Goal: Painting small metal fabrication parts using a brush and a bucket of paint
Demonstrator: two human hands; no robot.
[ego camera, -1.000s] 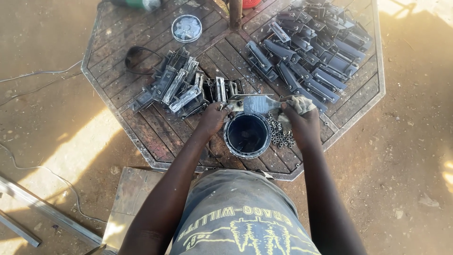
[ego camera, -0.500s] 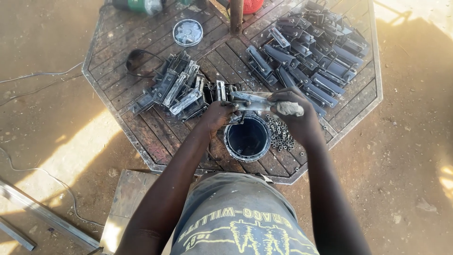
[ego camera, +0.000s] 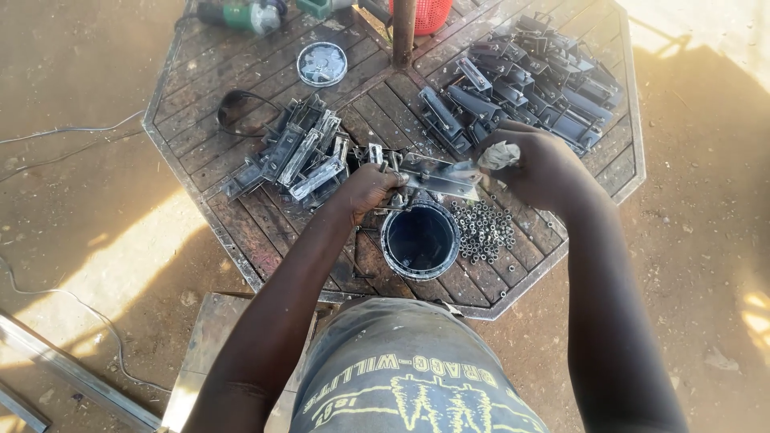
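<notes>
Left hand: the left hand (ego camera: 370, 186) is closed around the near-left end of a flat metal piece (ego camera: 439, 174), fingers curled over it and holding it level above the table.
Right hand: the right hand (ego camera: 539, 164) is bunched tight around a pale rag (ego camera: 499, 155), pressed against the right end of that same piece.
Metal piece: held between both hands, just above and beyond the dark round can (ego camera: 419, 240) — not resting on the table.
Step in hand: by the look of it, wiping or rubbing the piece clean with the rag while the other hand steadies it.
Next move: I'd judge the rag needs drawing along the length of the piece with the left grip kept firm, so it does not twist or drop into the can.
Nuts: a heap of small nuts (ego camera: 482, 231) lies just right of the can, touching or nearly touching its rim.
Left pile: a loose pile of similar metal parts (ego camera: 293, 152) lies on the left of the slatted table (ego camera: 200, 200).
Far right: neater rows of dark parts (ego camera: 529, 84) — well apart from the hands.
Far side: a round lid (ego camera: 322, 64), a green power tool (ego camera: 241, 14) and a rusty centre post (ego camera: 403, 28).
</notes>
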